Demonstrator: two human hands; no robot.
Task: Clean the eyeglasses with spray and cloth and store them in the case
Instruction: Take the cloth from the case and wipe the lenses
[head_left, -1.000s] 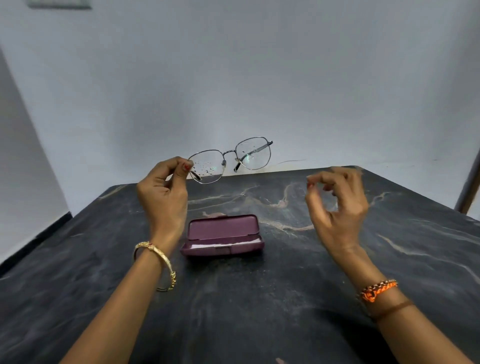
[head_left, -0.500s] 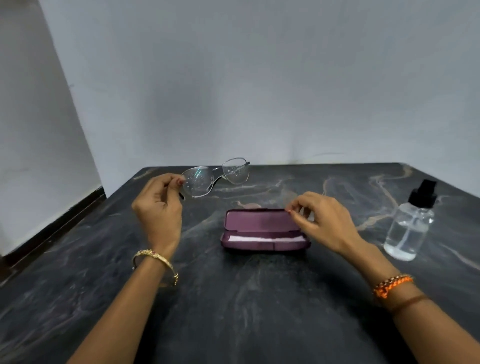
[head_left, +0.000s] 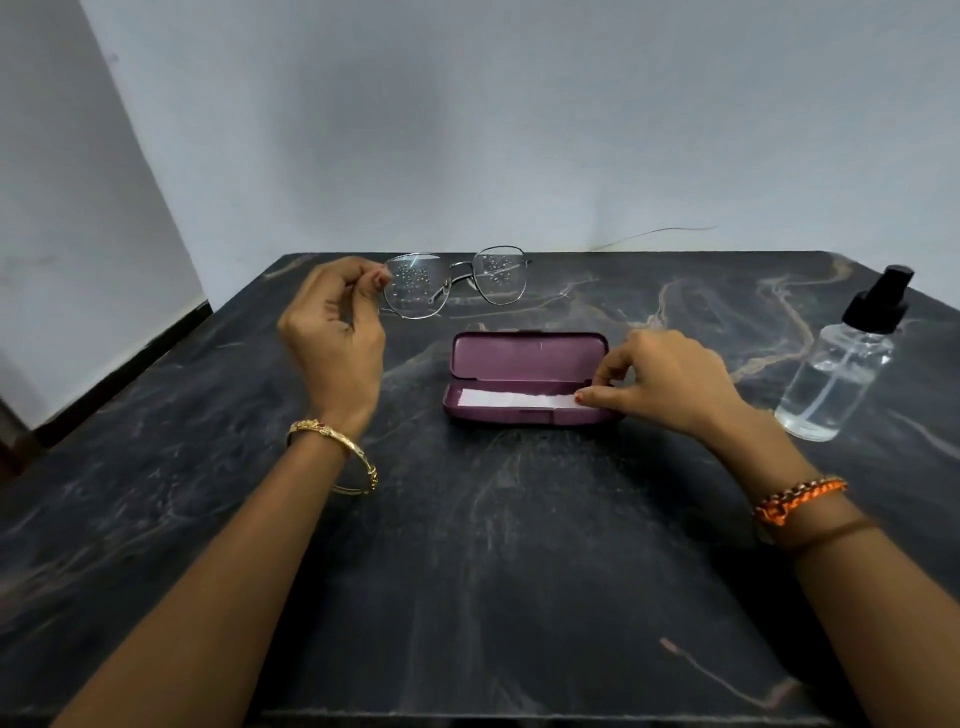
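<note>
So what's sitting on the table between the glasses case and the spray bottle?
Only the right hand, its fingers pinching the white cloth inside the open case; past it, bare table up to the spray bottle, seen in the head view.

I have a single head-worn view, wide-angle, looking forward and down from above the near edge of the dark marble table (head_left: 519, 545). Both forearms enter from the bottom corners and reach away from me. The far wall (head_left: 519, 130) fills the upper third. With no second view, nothing is shared.
</note>
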